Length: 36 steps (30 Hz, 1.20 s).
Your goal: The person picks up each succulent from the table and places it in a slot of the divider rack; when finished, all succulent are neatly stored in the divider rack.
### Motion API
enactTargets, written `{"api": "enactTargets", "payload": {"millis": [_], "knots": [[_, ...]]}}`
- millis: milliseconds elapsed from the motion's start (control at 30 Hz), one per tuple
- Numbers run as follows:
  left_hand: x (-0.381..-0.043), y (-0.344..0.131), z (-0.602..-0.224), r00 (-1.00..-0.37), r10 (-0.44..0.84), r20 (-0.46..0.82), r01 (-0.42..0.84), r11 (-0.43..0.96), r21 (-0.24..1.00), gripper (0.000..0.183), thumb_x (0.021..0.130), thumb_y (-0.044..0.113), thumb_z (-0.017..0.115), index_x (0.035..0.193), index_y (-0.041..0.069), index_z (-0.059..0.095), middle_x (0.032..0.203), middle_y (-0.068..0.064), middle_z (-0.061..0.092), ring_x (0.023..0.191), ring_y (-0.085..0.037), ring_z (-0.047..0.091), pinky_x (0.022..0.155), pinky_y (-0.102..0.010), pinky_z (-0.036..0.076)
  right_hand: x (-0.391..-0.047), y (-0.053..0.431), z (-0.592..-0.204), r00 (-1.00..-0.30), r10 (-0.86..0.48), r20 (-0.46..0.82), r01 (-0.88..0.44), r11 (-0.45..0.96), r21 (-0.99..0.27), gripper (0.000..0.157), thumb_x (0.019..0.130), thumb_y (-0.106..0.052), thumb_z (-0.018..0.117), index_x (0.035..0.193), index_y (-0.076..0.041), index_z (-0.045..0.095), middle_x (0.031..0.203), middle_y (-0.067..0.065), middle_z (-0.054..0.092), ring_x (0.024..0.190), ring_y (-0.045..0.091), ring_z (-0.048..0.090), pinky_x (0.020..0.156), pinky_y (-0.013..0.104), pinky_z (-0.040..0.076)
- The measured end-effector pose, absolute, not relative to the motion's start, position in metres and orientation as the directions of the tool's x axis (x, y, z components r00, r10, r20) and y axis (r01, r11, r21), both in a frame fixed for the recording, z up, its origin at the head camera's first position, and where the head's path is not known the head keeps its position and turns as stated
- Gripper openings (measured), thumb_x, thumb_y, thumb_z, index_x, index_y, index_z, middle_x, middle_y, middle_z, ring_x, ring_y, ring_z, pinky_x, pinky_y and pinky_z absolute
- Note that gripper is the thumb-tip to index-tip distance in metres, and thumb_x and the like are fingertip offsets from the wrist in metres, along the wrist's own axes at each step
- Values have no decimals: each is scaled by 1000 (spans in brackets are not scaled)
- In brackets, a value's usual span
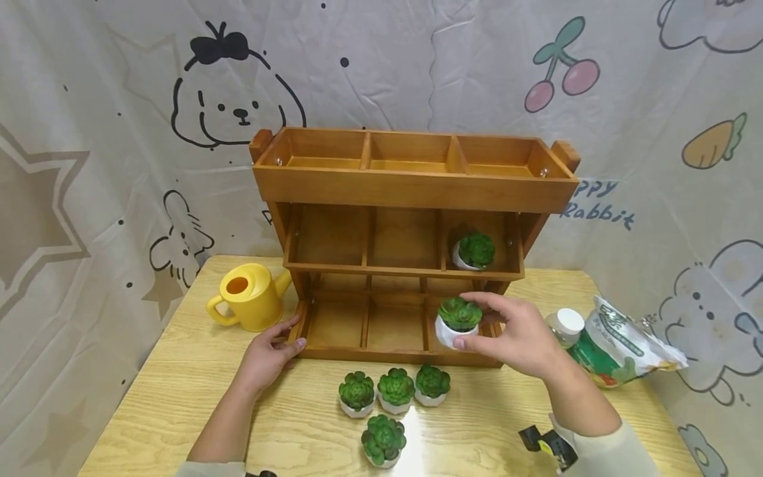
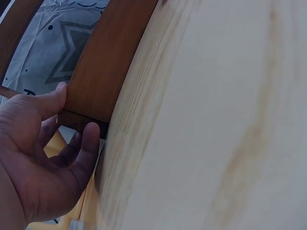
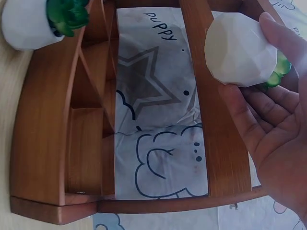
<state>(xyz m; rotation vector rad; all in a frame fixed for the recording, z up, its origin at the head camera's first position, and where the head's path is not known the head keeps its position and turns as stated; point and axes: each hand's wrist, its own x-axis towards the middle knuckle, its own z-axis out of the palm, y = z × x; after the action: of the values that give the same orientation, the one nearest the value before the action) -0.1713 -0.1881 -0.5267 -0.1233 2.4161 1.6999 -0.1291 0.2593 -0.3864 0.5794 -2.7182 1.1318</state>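
Note:
A brown wooden three-tier shelf (image 1: 411,189) with divided compartments stands on the table. My right hand (image 1: 524,334) pinches a small succulent in a white faceted pot (image 1: 456,322), held in front of the bottom tier's right compartment. In the right wrist view, the white pot (image 3: 240,50) sits between thumb and fingers. My left hand (image 1: 266,358) grips the front left corner of the bottom tier, its thumb and fingers about the end of the front board (image 2: 103,72) in the left wrist view. Another potted succulent (image 1: 475,251) stands in the middle tier's right compartment.
Several potted succulents (image 1: 395,389) are grouped on the table (image 1: 167,404) before the shelf. A yellow watering can (image 1: 253,298) stands left of it. To the right are a white-lidded jar (image 1: 566,326) and a green-and-white bag (image 1: 622,344). A printed curtain (image 1: 381,66) hangs behind.

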Motion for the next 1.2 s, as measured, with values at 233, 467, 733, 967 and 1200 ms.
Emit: {"api": "enactTargets", "payload": {"millis": [233, 467, 733, 967, 1200], "knots": [[-171, -189, -527, -980, 41, -192, -166, 349, 922, 59, 97, 26, 76, 152, 18, 55, 145, -21, 49, 94, -25, 63, 72, -31, 61, -139, 250, -378, -904, -299, 305, -426, 598, -678, 64, 77, -31, 95, 131, -9, 69, 104, 1, 75, 81, 19, 71, 70, 33, 62], [-171, -188, -526, -978, 32, -204, -180, 350, 919, 58, 97, 24, 77, 151, 18, 57, 143, -21, 49, 94, -24, 62, 72, -32, 62, -147, 241, -369, -910, -270, 314, -414, 620, -667, 66, 75, -34, 96, 131, -11, 70, 103, 1, 75, 84, 16, 72, 71, 39, 63], [-171, -188, -526, -978, 38, -204, -179, 342, 923, 58, 97, 24, 77, 151, 18, 56, 143, -21, 49, 95, -26, 63, 72, -33, 62, -157, 235, -360, -904, -270, 332, -427, 611, -666, 64, 75, -33, 96, 130, -11, 71, 99, -1, 75, 81, 17, 72, 69, 34, 62], [-170, -190, -528, -980, 43, -196, -169, 349, 922, 60, 97, 26, 77, 152, 16, 55, 144, -22, 48, 94, -24, 63, 71, -31, 61, -164, 226, -353, -904, -278, 326, -428, 596, -679, 64, 76, -33, 95, 131, -12, 70, 100, -2, 75, 82, 12, 72, 71, 35, 62], [-172, -189, -526, -980, 29, -197, -173, 362, 916, 59, 97, 25, 77, 151, 18, 56, 142, -20, 50, 94, -24, 62, 71, -31, 61, -173, 220, -348, -898, -294, 329, -441, 572, -692, 64, 78, -32, 94, 132, -10, 69, 103, 0, 76, 84, 11, 74, 69, 28, 61]]}}
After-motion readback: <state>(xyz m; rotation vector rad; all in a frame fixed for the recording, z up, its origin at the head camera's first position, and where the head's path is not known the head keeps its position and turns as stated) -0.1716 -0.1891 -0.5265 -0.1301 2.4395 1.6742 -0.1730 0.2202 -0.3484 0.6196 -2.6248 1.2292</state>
